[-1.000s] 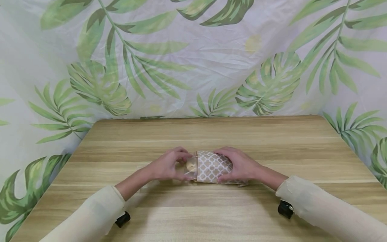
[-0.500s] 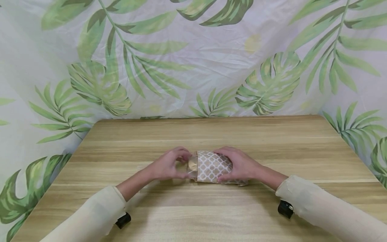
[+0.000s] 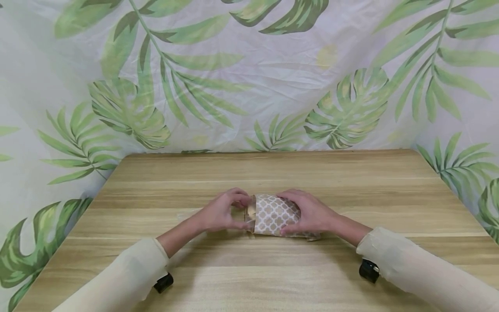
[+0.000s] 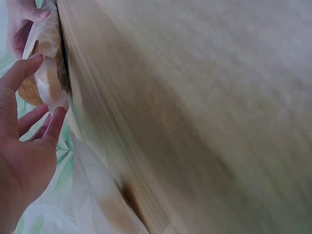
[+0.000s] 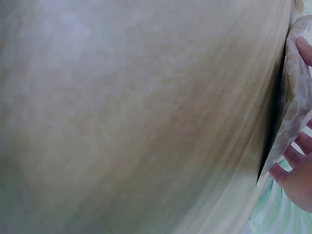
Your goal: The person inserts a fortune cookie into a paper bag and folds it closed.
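Note:
A brown paper bag (image 3: 270, 215) with a white lattice pattern lies on its side on the table, its mouth facing left. A tan, bread-like piece in clear wrapping (image 3: 251, 211) sits in the mouth, most of it hidden inside the bag. My left hand (image 3: 224, 212) holds that wrapped piece between thumb and fingers, fingertips right at the bag's rim; in the left wrist view the wrapped piece (image 4: 48, 80) shows between them. My right hand (image 3: 308, 212) grips the bag's right part, thumb on the near side and fingers over the far side.
The wooden table (image 3: 249, 277) stretches around the bag on all sides. A faint clear plastic sheet (image 3: 187, 214) lies flat beside my left wrist. Behind the table hangs a leaf-print cloth (image 3: 280, 86).
My left hand has moved right, up to the bag's mouth, and less of the wrapped piece shows outside it. The right hand and the bag stay in place.

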The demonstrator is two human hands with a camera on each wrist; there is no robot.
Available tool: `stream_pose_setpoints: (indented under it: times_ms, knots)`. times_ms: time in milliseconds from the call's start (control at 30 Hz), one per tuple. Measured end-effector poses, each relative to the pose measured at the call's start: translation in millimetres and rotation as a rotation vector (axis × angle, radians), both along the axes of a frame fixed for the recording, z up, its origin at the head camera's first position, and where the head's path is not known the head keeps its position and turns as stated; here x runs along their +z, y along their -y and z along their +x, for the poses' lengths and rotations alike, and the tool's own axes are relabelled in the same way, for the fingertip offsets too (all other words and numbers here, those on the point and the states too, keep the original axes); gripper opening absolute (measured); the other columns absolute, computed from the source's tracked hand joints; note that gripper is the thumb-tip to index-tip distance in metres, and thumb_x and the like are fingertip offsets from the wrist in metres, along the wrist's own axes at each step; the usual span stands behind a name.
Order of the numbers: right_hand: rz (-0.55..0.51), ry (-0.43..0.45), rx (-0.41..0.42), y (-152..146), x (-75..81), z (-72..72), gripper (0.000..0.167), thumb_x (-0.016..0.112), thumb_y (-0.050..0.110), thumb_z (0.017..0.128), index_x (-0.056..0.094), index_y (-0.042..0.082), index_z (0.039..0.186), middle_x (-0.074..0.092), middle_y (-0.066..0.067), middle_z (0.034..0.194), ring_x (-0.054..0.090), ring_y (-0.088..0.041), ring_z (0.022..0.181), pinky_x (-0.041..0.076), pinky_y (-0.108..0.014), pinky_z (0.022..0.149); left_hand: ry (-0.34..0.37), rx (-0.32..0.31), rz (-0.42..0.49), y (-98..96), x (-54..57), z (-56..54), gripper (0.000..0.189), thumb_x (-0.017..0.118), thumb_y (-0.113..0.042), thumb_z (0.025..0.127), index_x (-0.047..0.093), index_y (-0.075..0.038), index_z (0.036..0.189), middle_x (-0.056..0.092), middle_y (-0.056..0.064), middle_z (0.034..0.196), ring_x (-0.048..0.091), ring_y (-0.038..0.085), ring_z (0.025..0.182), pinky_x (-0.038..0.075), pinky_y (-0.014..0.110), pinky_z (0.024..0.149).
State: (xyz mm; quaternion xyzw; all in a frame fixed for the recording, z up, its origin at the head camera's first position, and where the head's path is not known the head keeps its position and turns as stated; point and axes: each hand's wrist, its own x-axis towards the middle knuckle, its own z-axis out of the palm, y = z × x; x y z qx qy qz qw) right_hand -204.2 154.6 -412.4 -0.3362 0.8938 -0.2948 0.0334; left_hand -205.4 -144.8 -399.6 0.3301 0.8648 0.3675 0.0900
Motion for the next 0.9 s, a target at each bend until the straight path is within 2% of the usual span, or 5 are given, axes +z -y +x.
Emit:
stream_pose_setpoints:
  times_ms: [300, 500, 633, 800, 900]
  knots:
    - [-0.017, -0.013, -0.003, 1, -3.5, -0.3, 0.094, 0.094, 0.045, 0.071, 0.055, 0.004, 0.147, 0.06, -0.014, 0.143, 0.055, -0.035, 0.133, 0.044, -0.054, 0.111, 0.041, -0.012, 0.102, -3.5, -4.8, -3.6, 0.066, 0.094, -0.013, 0.075, 0.063, 0.007, 0.129, 0.063, 0.018, 0.129, 0.067, 0.03, 0.11, 0.055, 0.041, 0.1]
    - [-0.037, -0.018, 0.005, 1, -4.0, -0.4, 0.093, 0.094, 0.044, 0.072, 0.055, 0.004, 0.146, 0.061, -0.013, 0.143, 0.056, -0.035, 0.132, 0.044, -0.054, 0.11, 0.013, -0.019, 0.113, -6.3, -5.2, -3.6, 0.061, 0.095, -0.015, 0.074, 0.067, 0.006, 0.124, 0.066, 0.016, 0.127, 0.066, 0.028, 0.108, 0.055, 0.039, 0.099]
    - [-0.052, -0.019, 0.006, 0, -5.3, -0.6, 0.092, 0.094, 0.043, 0.072, 0.056, 0.003, 0.145, 0.062, -0.012, 0.141, 0.057, -0.034, 0.131, 0.045, -0.054, 0.109, 0.001, -0.02, 0.113, -3.7, -4.1, -2.5, 0.064, 0.095, -0.017, 0.074, 0.067, 0.005, 0.127, 0.065, 0.016, 0.13, 0.066, 0.029, 0.11, 0.056, 0.04, 0.098]
    - [-0.064, -0.007, -0.002, 1, -4.8, -0.2, 0.092, 0.095, 0.042, 0.071, 0.056, 0.004, 0.145, 0.062, -0.012, 0.141, 0.057, -0.034, 0.13, 0.045, -0.054, 0.109, -0.006, 0.035, 0.086, 2.2, -2.7, -0.2, 0.072, 0.096, -0.022, 0.073, 0.064, 0.005, 0.131, 0.062, 0.017, 0.132, 0.063, 0.032, 0.115, 0.056, 0.042, 0.096]
    - [-0.062, -0.014, -0.001, 1, -4.5, -0.1, 0.092, 0.095, 0.042, 0.071, 0.056, 0.003, 0.145, 0.062, -0.013, 0.141, 0.057, -0.034, 0.131, 0.045, -0.054, 0.11, -0.01, 0.072, 0.053, 5.4, -2.9, 0.8, 0.072, 0.096, -0.026, 0.073, 0.066, 0.004, 0.13, 0.062, 0.015, 0.128, 0.063, 0.031, 0.113, 0.055, 0.043, 0.093]
